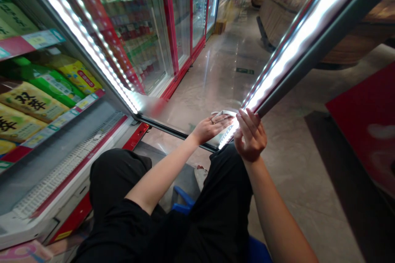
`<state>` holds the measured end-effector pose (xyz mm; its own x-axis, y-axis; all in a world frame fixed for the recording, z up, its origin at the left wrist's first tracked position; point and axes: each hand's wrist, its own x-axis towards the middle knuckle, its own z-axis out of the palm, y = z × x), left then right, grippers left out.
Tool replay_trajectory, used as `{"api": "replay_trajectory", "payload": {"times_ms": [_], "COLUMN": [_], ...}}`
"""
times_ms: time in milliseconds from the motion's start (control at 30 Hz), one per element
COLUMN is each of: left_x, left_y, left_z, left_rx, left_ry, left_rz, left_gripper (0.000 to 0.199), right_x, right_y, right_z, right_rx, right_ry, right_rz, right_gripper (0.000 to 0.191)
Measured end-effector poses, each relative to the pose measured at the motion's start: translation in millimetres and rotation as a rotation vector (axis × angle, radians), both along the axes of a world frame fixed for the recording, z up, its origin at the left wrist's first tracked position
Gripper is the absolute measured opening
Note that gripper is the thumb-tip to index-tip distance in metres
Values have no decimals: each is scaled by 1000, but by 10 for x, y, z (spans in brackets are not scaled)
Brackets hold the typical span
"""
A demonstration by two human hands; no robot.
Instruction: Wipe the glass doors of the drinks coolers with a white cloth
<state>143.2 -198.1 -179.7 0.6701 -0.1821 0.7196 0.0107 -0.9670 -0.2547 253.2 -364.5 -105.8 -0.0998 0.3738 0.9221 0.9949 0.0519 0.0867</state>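
Observation:
An open glass cooler door (175, 131) with bright LED strips along its frame stands over my knees. My left hand (212, 126) wears a ring and reaches to the inner side of the lit door edge (265, 65), its fingers closed on a white cloth (226, 113). At the same edge, a little to the right, my right hand (250, 135) is wrapped round the lower part of the frame. The cloth lies between the glass and my fingers, and part of it is hidden by them.
Drink bottles (52, 82) fill the cooler shelves at left, above a white vent grille (74, 164). Red-framed coolers (173, 20) line the aisle. A wooden display bin (286, 20) and a red panel (367, 115) stand at right. A blue stool (182, 201) shows beneath me.

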Motion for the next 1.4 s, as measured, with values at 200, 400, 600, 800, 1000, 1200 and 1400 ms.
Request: {"api": "replay_trajectory", "payload": {"times_ms": [200,400,600,800,1000,1200,1400], "left_x": [-62,99,-112,-108,-315,-452,-622], "left_y": [41,-46,54,70,238,324,577], "left_z": [-16,-42,-163,-245,-405,-482,-597], "left_rx": [-38,-29,-83,-108,-238,-320,-637], "left_ry": [-24,56,-31,46,-32,83,17], "left_rz": [75,35,128,137,269,254,333], "left_gripper": [46,44,51,52,54,57,66], "right_x": [7,-19,-8,-38,-37,-56,-149], "right_y": [7,35,25,151,233,316,511], "right_z": [-20,-6,-33,-35,-44,-53,55], "right_rx": [-21,-7,-23,-121,-247,-348,-397], "right_ry": [-9,-1,18,-23,-92,-104,-57], "right_rz": [-27,-18,-3,17,27,55,90], "right_gripper": [67,66,68,66,71,80,86]}}
